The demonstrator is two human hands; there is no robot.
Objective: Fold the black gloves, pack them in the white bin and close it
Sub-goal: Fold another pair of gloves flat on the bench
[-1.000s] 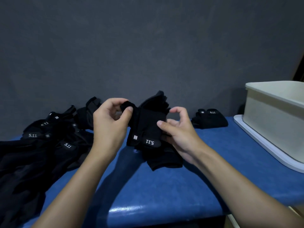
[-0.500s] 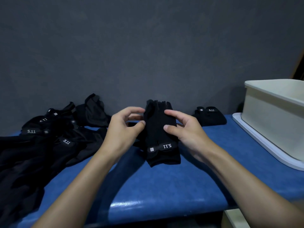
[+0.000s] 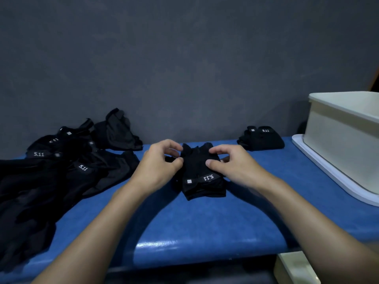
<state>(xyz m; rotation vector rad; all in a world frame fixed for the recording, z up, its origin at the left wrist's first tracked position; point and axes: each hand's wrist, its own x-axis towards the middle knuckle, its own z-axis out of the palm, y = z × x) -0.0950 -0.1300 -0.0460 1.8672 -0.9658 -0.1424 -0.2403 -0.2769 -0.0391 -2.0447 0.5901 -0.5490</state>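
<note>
The black glove pair (image 3: 202,171), lifted in the air a second ago, now rests lower on the blue table (image 3: 205,222), left of the white bin (image 3: 338,140). The left hand (image 3: 159,162) and right hand (image 3: 231,165) now pinch its far end.

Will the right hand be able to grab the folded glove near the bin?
Probably yes. The folded glove lies just beyond the right hand, only bare table between, but that hand pinches the middle glove and must let go first.

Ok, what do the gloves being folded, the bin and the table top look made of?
Gloves: soft matte black fabric, creased, printed 5.11 band. White bin: smooth rigid walls, probably plastic. Table top: glossy blue, likely vinyl; highlight on its rounded edge.
</note>
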